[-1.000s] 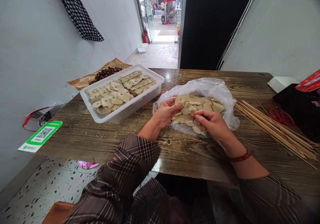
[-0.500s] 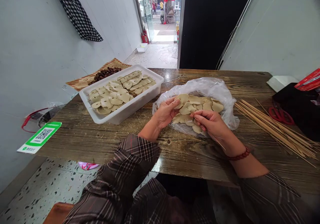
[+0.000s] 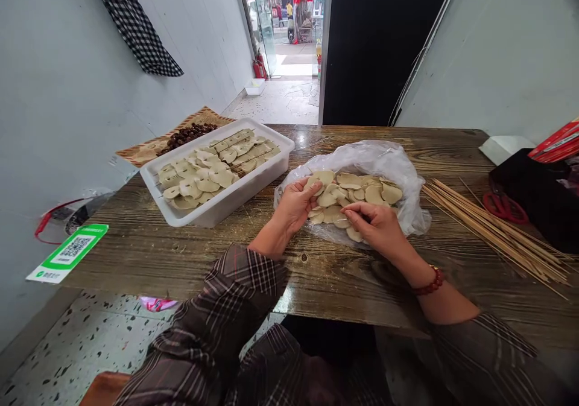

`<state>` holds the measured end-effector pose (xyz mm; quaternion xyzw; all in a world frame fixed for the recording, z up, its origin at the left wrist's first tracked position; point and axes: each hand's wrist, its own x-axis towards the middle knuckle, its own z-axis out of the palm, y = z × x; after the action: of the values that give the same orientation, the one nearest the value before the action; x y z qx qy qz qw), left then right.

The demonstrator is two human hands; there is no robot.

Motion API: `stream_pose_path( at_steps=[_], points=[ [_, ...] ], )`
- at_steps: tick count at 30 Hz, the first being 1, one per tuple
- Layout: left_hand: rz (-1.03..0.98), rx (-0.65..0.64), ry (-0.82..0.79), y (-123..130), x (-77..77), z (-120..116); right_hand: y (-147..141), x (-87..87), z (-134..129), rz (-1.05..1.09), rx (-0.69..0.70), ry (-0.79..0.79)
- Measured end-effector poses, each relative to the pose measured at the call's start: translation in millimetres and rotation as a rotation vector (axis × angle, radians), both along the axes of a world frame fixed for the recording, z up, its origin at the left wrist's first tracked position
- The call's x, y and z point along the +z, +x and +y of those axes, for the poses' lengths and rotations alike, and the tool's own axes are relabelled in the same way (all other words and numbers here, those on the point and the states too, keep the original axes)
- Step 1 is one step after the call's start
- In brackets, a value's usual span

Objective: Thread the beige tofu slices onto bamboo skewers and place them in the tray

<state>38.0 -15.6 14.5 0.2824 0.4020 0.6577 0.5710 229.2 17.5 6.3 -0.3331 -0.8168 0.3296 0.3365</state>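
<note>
My left hand [image 3: 296, 206] is closed around thin, pale beige round slices [image 3: 322, 178], thumb on top, at the left side of a clear plastic bag [image 3: 384, 152]. Inside the opened bag lie many more such slices [image 3: 374, 195]. Close by on the right, my right hand [image 3: 377, 225] pinches a thin bamboo skewer at its fingertips; most of the skewer is hidden by the hand. A white plastic tray [image 3: 215, 218] to the left holds rows of the same slices threaded on skewers [image 3: 208, 174].
Loose bamboo skewers [image 3: 493, 228] lie right of the bag, beside red-handled scissors [image 3: 504, 206] and a black bag [image 3: 538, 207]. Behind the tray, small dark brown pieces [image 3: 187, 136] rest on patterned paper [image 3: 136, 152]. A green QR card [image 3: 70, 252] sits at the table's left edge.
My right hand has turned slightly, and the skewer length that showed below its wrist is out of sight. My left hand stays at the slices. The whole view has shifted slightly.
</note>
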Motion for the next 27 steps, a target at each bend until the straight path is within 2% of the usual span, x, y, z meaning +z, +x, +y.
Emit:
stream_pose_path(
  at_steps=[12,19,22,24,27],
  points=[
    [0.037,-0.008,-0.014,13,-5.7,-1,-4,-6.7,2,0.025,-0.017,-0.088],
    [0.015,-0.055,-0.005,22,-4.3,-2,-5,-4.3,3,0.035,-0.037,-0.102],
    [0.040,-0.084,0.005,17,-2.0,-2,-3,-1.8,4,0.065,-0.045,-0.103],
    [0.098,-0.054,0.012,8,-0.4,-2,0,-0.3,5,0.103,-0.073,-0.115],
    [0.283,0.075,0.037,-9,1.6,0,6,0.8,10,0.188,-0.144,-0.197]
  ],
)
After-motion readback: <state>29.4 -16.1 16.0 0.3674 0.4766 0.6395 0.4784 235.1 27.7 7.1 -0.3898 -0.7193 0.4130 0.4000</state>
